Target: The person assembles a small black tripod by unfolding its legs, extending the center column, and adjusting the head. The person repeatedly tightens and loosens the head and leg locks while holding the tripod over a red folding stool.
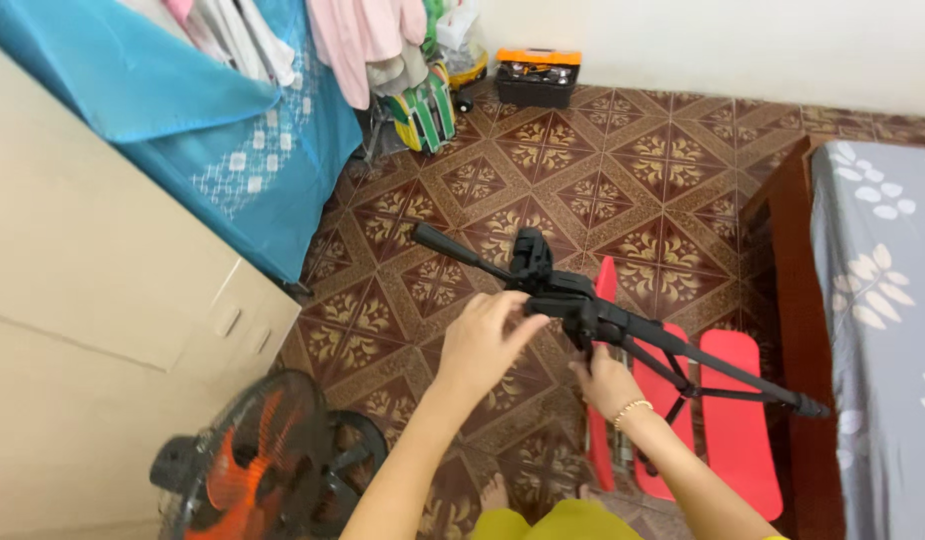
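Above the patterned brown floor tiles (622, 170), a black metal tripod (622, 325), legs folded toward four o'clock, is gripped underneath by the right hand (607, 380) while the left hand (482, 340) pinches its head.

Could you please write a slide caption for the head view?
Both hands, left hand and right hand, hold a black tripod above a red chair.
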